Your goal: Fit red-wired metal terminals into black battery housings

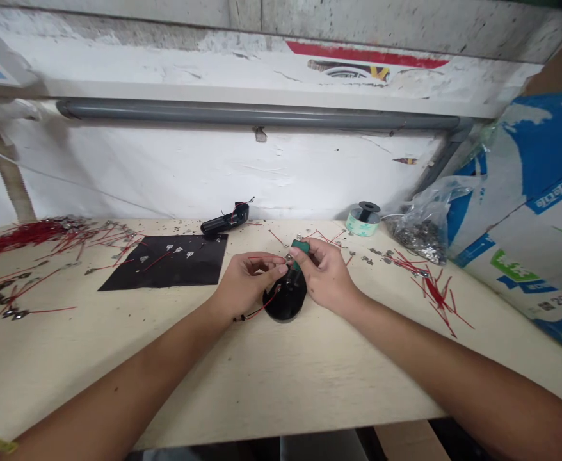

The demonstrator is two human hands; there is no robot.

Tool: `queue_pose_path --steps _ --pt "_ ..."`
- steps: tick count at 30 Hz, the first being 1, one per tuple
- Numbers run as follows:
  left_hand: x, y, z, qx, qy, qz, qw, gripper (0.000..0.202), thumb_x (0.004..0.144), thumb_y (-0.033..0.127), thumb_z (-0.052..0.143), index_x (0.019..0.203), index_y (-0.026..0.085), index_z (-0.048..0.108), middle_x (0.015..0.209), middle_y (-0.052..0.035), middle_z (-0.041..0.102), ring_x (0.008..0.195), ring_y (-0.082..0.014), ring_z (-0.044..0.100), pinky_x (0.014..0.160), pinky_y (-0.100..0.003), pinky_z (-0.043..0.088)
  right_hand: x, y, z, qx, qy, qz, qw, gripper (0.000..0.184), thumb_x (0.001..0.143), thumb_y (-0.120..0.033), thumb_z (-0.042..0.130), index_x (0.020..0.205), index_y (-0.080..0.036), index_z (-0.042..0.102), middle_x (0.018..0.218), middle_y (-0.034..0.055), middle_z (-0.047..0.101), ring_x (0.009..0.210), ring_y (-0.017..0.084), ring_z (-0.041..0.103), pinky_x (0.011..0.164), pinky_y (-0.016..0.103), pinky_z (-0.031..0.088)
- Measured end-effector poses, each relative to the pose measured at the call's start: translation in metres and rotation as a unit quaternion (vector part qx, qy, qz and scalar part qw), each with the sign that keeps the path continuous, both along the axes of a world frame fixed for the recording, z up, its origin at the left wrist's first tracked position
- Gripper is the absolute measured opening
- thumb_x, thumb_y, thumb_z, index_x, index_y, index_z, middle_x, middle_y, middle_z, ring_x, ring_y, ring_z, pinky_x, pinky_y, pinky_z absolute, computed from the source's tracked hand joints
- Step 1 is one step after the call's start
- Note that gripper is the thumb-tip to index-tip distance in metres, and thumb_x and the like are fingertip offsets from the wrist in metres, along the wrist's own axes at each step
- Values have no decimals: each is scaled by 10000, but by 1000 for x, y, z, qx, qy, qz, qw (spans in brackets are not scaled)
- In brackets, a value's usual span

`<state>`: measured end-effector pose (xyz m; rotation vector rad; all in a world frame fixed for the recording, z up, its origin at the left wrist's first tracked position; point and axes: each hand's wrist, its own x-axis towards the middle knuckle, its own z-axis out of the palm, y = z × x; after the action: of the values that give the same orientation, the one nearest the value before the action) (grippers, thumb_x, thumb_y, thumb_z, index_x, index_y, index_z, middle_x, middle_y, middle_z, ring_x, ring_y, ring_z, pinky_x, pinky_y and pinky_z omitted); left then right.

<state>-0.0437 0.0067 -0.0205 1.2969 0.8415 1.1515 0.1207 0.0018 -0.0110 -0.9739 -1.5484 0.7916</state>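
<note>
A black round-ended part point(285, 302) rests on the table below my two hands, with thin wires and a connector point(242, 317) coming out at its left. My left hand point(248, 282) is closed, its thumb and forefinger pinching a thin red wire point(267, 258). A small shiny metal tab point(289, 257) shows at the wire's end, between the hands. My right hand point(326, 272) grips a short green piece point(301, 246) above the black part, thumb on its near side. The fingers hide most of that piece, so its kind is unclear.
A black sheet point(199, 272) with a few metal tabs lies left, near piled red wires point(36, 237). Behind stands a black handle-shaped housing point(226, 221). At right are a tape roll point(361, 224), a black spool point(370, 207), a bag of metal parts point(420, 234), wires point(437, 291) and a carton point(535, 211).
</note>
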Motion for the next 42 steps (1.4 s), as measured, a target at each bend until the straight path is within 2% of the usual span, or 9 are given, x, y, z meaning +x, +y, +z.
queue_pose_path --steps 5,12,18,26,34,39,42 --pt "0 -1 2 34 33 27 998 250 720 364 790 795 132 735 657 -14 638 572 -98 512 546 -235 417 -3 -4 0 -4 -2 43 999 277 906 -401 599 743 -182 560 692 13 555 666 158 503 605 269 414" --pt "-1 -1 8 60 48 48 996 217 732 349 769 729 138 715 686 -23 647 627 -114 519 596 -244 416 0 -2 -3 -42 -20 48 998 317 897 -474 608 796 -176 641 727 25 600 657 161 516 600 275 429" --pt "-2 -1 5 74 57 47 994 214 748 346 763 784 139 722 757 -42 679 679 -128 551 634 -254 435 -1 -2 -2 -53 12 72 996 287 888 -444 625 794 -173 646 725 20 602 653 149 513 594 264 420" --pt "-3 0 -1 120 111 30 986 226 817 360 702 844 136 719 844 -76 711 737 -157 602 671 -277 467 -2 -5 3 -23 -20 39 999 268 853 -394 621 706 -173 584 635 3 526 600 142 461 538 258 369" --pt "-3 -2 -1 124 106 29 986 205 825 335 701 849 132 720 826 -68 692 719 -142 577 653 -264 451 -2 -6 3 10 -35 32 999 209 874 -307 612 716 -172 595 652 1 534 630 144 476 571 261 376" --pt "-2 -1 2 73 92 52 992 243 783 367 737 792 129 689 655 -3 575 585 -95 459 532 -228 355 7 1 8 16 -77 10 997 211 906 -355 591 802 -174 628 709 13 582 652 150 512 595 269 404" --pt "-3 0 0 60 102 46 992 252 780 367 737 785 125 667 649 3 552 577 -90 449 531 -226 351 23 10 15 28 -100 -33 994 150 938 -297 520 952 -183 617 795 30 631 676 160 574 644 288 439"
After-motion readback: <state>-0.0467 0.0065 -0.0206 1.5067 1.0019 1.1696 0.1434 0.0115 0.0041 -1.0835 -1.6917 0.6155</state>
